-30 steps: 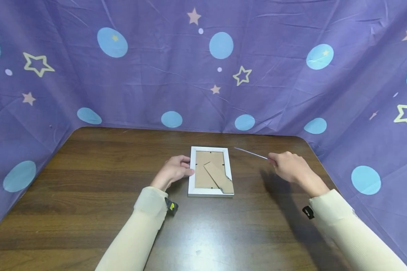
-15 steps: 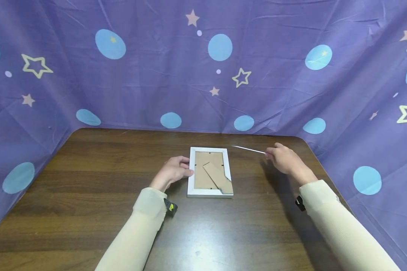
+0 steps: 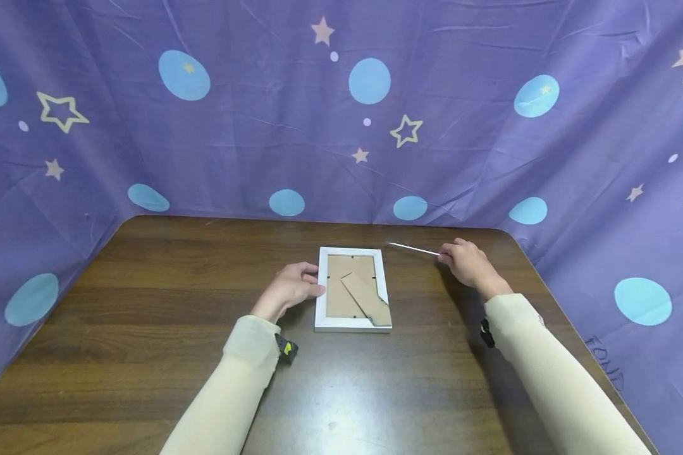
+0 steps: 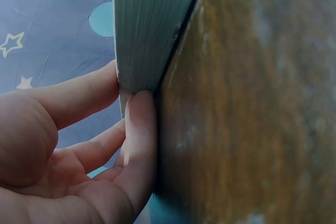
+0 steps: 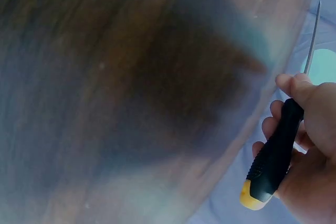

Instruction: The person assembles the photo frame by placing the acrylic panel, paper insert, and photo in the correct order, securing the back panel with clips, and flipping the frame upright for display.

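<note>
A white picture frame (image 3: 321, 309) lies face down on the table, its brown backing board (image 3: 340, 303) showing. Slantwise across that board lies a cardboard stand leg (image 3: 367, 296), reaching the lower right corner. My left hand (image 3: 286, 291) grips the frame's left edge; in the left wrist view the thumb touches its upper face while a finger presses its side. To the right, my right hand (image 3: 469, 264) holds a screwdriver above the table. Its thin shaft (image 3: 414, 249) points left, the tip apart from the frame. In the right wrist view, fingers wrap its black-and-yellow handle (image 5: 275, 153).
The brown wooden table (image 3: 176, 284) has rounded far corners. A purple curtain (image 3: 233, 145) with stars and blue dots hangs behind it and along both sides. The right hand casts a shadow on the wood.
My right hand has moved left and slightly away from me with the screwdriver, bringing its tip closer to the frame's far right corner. My left hand and the frame have stayed put.
</note>
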`<state>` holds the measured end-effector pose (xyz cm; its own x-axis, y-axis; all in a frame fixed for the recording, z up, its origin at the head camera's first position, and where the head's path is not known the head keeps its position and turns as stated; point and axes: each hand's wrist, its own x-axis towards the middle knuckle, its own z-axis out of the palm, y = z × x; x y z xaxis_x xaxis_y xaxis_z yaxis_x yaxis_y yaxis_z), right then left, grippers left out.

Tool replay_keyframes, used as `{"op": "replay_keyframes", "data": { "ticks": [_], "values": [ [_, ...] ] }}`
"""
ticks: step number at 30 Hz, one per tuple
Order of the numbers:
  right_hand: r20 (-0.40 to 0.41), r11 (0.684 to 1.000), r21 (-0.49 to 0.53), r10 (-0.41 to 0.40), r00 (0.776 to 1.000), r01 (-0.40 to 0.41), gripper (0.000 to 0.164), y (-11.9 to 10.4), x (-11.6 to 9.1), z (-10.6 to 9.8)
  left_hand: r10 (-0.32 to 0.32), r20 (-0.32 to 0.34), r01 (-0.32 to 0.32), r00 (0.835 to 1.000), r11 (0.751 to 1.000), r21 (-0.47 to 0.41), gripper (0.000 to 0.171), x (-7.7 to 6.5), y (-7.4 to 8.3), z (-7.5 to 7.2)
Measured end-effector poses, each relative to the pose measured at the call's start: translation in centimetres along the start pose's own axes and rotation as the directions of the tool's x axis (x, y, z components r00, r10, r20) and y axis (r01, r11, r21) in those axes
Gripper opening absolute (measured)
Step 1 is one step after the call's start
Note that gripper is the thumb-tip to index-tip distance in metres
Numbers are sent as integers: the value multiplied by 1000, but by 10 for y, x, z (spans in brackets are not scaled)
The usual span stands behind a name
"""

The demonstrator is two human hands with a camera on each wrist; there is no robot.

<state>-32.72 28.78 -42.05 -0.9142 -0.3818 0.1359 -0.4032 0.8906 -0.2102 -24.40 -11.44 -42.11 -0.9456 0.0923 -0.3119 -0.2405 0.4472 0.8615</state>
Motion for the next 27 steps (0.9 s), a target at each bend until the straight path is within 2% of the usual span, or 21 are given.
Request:
{"op": "replay_keyframes", "data": {
  "ticks": [10, 18, 27],
  "values": [
    [-3, 999, 22, 35, 999, -35, 9, 0, 1, 15, 7, 3, -7, 1000, 1000, -5, 61, -1, -3, 0],
    [-30, 999, 49, -9, 1000, 10, 8, 5, 2, 20, 15, 6, -15, 1000, 1000, -7, 61, 0, -6, 0],
    [10, 994, 107, -13, 1000, 12, 9, 12, 2, 19, 12, 7, -12, 1000, 1000, 6, 60, -1, -6, 1]
  ]
}}
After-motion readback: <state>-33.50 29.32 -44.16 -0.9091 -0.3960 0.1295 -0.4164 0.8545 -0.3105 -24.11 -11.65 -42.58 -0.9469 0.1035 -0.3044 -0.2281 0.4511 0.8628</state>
